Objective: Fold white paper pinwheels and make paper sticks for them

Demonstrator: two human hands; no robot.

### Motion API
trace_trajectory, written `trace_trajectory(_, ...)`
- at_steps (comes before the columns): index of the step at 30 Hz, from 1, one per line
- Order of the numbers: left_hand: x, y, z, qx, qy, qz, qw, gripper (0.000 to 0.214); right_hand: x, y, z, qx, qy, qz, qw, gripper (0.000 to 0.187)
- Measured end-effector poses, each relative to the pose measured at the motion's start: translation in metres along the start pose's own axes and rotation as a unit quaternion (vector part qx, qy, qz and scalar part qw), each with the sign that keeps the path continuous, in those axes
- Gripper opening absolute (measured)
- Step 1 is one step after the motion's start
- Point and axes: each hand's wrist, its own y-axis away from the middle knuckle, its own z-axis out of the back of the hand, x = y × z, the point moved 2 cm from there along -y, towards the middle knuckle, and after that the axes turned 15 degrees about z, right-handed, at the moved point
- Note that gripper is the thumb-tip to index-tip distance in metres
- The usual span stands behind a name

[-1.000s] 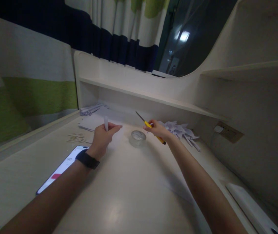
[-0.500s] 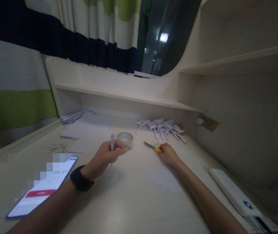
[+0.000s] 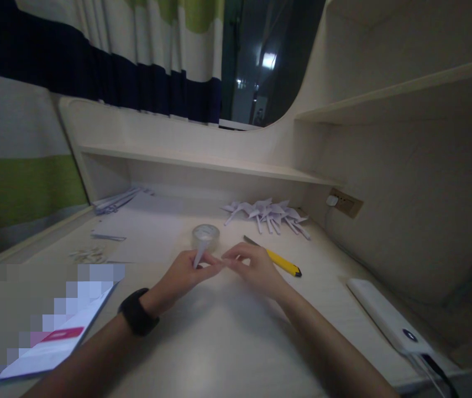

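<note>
My left hand [image 3: 186, 273], with a black watch [image 3: 139, 312] on its wrist, is closed around a slim white paper stick [image 3: 200, 254] that points up. Its thumb and forefinger are pinched together at the tips. Meeting them is my right hand [image 3: 256, 268], its fingertips also pinched; whatever lies between them is too small to make out. Just behind the left hand stands a roll of clear tape [image 3: 205, 235]. A yellow utility knife [image 3: 284, 262] with its blade out lies on the desk beyond my right hand, partly hidden by it.
Several white paper pinwheels [image 3: 269, 213] lie at the back. White sheets [image 3: 145, 221], paper sticks [image 3: 120, 200], a thin metal tool [image 3: 108, 237] and a pile of small pale pieces [image 3: 89, 254] are left. A phone [image 3: 62, 334] lies front left, a white power bank [image 3: 385, 315] right.
My right hand has let go of the utility knife, which now lies on the desk, and has moved left to my left fingertips. The paper stick has tilted in my left hand.
</note>
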Motion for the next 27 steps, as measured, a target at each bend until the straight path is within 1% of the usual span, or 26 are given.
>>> trace_trajectory(2,0.002,0.002,0.0,0.006,0.001,0.002,1.0,0.023,0.003,0.001,-0.005,-0.009,-0.011,-0.018,1.0,0.008)
trace_trajectory(5,0.003,0.003,-0.002,0.024,0.012,0.002,1.0,0.025,-0.003,0.006,-0.007,-0.023,-0.026,-0.037,0.999,0.007)
trace_trajectory(8,0.005,0.003,-0.005,0.034,0.011,-0.008,0.999,0.025,-0.006,0.009,-0.006,-0.017,-0.031,-0.014,0.999,0.009)
trace_trajectory(10,0.006,0.002,-0.008,0.033,-0.001,-0.011,0.999,0.026,-0.005,0.011,-0.007,0.001,-0.025,0.009,1.0,0.008)
trace_trajectory(14,0.008,0.002,-0.008,0.026,-0.019,-0.016,0.999,0.028,-0.004,0.015,-0.01,0.022,0.033,0.04,0.998,0.009)
trace_trajectory(17,0.009,0.0,-0.007,0.035,-0.019,-0.019,0.999,0.027,-0.007,0.018,-0.011,0.006,0.077,0.061,0.995,0.011)
trace_trajectory(20,0.015,-0.005,-0.005,0.047,-0.012,-0.008,0.999,0.03,-0.008,0.018,-0.006,-0.037,0.103,0.063,0.992,0.012)
trace_trajectory(23,0.024,-0.009,-0.002,0.013,-0.042,0.009,0.999,0.036,-0.002,0.016,-0.001,-0.069,0.08,0.058,0.993,0.011)
trace_trajectory(25,0.027,-0.008,-0.001,-0.012,-0.08,-0.002,0.997,0.031,0.006,0.015,-0.001,-0.071,0.05,0.066,0.994,0.011)
trace_trajectory(27,0.024,-0.004,-0.003,-0.018,-0.106,-0.03,0.994,0.023,0.015,0.014,-0.004,-0.062,0.035,0.088,0.994,0.01)
